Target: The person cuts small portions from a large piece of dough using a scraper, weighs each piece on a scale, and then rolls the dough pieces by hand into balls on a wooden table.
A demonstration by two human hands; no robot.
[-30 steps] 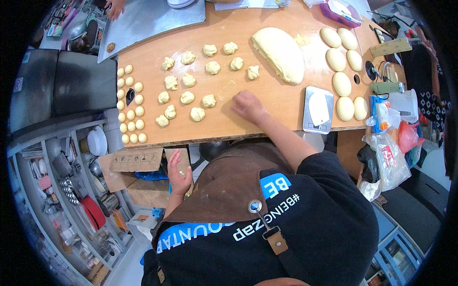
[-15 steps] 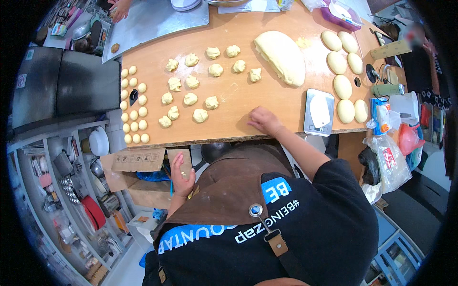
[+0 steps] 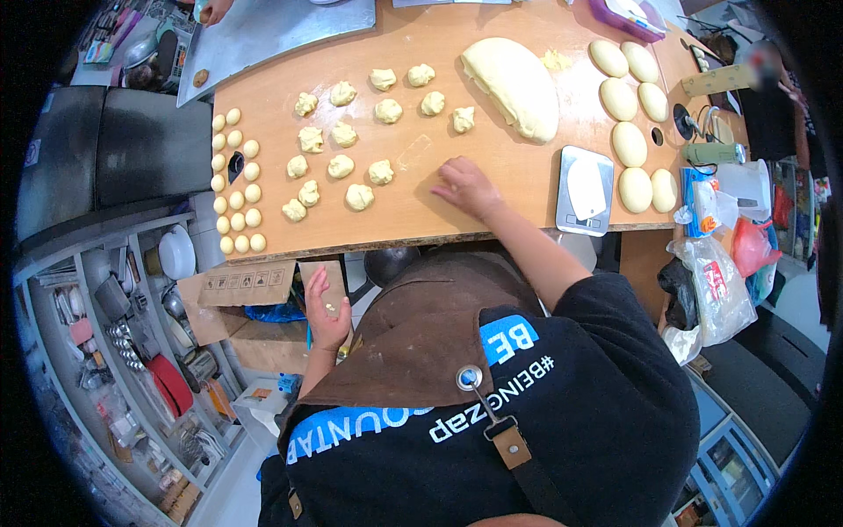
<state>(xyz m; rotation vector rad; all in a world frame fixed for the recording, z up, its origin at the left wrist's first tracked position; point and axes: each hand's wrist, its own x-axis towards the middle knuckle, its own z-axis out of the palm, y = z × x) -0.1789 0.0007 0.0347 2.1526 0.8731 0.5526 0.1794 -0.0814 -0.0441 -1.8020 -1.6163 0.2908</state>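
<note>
My right hand (image 3: 468, 187) is over the near part of the wooden table (image 3: 413, 206), its fingers loosely bent and apart, with nothing seen in them. Rough, unshaped dough pieces (image 3: 359, 197) lie scattered to its left and beyond it. My left hand (image 3: 327, 311) is off the table's near edge, palm up and fingers spread; a small crumb of dough sticks to the palm. Beyond my right hand rests a large slab of dough (image 3: 514, 92). To its right stands a digital kitchen scale (image 3: 584, 191) bearing a white flat dough scraper (image 3: 587, 186).
Smooth small dough balls (image 3: 252, 193) line the table's left end. Large smooth dough balls (image 3: 629, 143) sit at the right. A metal sheet (image 3: 272, 39) covers the far left, where another person's hand (image 3: 211, 10) shows. An open cardboard box (image 3: 241, 294) stands below the near edge.
My right hand has shifted slightly left and away from me, its fingers loosening. My left hand has risen a little. The whole view has shifted slightly; the dough pieces keep their arrangement.
</note>
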